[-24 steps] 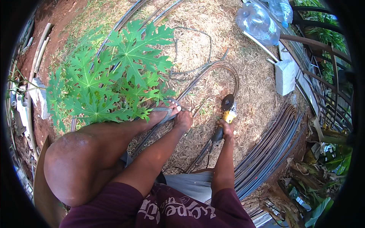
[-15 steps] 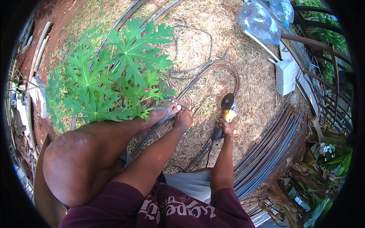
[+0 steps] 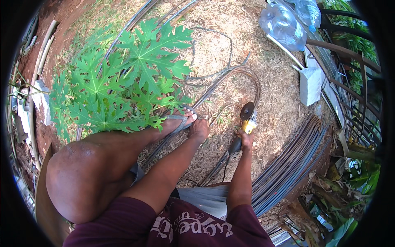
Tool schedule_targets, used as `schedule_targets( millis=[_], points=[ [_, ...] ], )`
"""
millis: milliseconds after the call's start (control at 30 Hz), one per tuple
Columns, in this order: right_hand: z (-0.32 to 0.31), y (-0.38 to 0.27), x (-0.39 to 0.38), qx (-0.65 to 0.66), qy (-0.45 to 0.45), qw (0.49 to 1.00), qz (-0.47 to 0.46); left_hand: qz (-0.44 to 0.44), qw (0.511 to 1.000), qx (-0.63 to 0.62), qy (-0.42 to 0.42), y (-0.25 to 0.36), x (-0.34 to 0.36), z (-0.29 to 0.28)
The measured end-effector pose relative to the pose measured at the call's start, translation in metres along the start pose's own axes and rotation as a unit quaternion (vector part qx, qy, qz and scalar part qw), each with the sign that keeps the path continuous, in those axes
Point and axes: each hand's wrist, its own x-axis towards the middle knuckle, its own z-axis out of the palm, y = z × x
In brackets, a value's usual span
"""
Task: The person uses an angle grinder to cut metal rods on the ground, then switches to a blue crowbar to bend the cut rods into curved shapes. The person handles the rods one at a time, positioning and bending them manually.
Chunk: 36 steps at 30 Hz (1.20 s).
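Note:
My left hand [image 3: 199,129] is closed on steel rods [image 3: 205,96] lying on the dry grass, just beside my sandaled foot [image 3: 175,123]. In my right hand [image 3: 246,138] I grip a yellow and dark-grey angle grinder [image 3: 249,125]; its dark disc [image 3: 247,110] faces up beside the curved end of the bent rods. Behind the grinder a power cord [image 3: 226,166] runs down among the rods. Large green leaves [image 3: 142,59] partly cover my foot and the rods at the left.
Bundled long rods [image 3: 284,164] lie at right, near a white block [image 3: 309,86], large plastic bottles [image 3: 282,29] and a dark metal frame [image 3: 349,57]. White pipes [image 3: 24,115] and poles [image 3: 43,53] lie at far left. My bent knee [image 3: 74,177] fills the lower left.
The surroundings at the top sit a little lower and to the right in the view. My hands and the grinder hold nearly the same position.

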Motion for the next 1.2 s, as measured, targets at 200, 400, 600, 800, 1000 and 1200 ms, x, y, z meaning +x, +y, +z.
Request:
schedule_targets(
  millis=[200, 400, 600, 800, 1000, 1200],
  points=[
    [0.0, -0.001, 0.001, -0.002, -0.012, 1.0, 0.027, -0.007, 1.0, 0.003, -0.01, 0.0, 0.003, 0.001],
    [-0.006, 0.013, 0.009, 0.014, -0.027, 1.0, -0.005, -0.004, 1.0, -0.001, 0.0, 0.0, 0.002, 0.003],
    [-0.007, 0.021, 0.015, 0.002, -0.002, 1.0, -0.009, -0.017, 1.0, -0.015, -0.02, 0.002, 0.002, -0.001],
    [-0.004, 0.013, 0.008, -0.022, 0.014, 0.999, -0.036, -0.004, 1.0, -0.005, 0.008, 0.004, -0.004, -0.003],
    [-0.008, 0.024, 0.02, -0.021, 0.011, 1.0, -0.004, -0.013, 1.0, -0.008, -0.012, 0.006, -0.002, -0.005],
    [-0.013, 0.031, 0.023, -0.023, 0.003, 1.0, -0.018, -0.014, 1.0, -0.002, 0.003, 0.006, -0.002, -0.003]
  ],
)
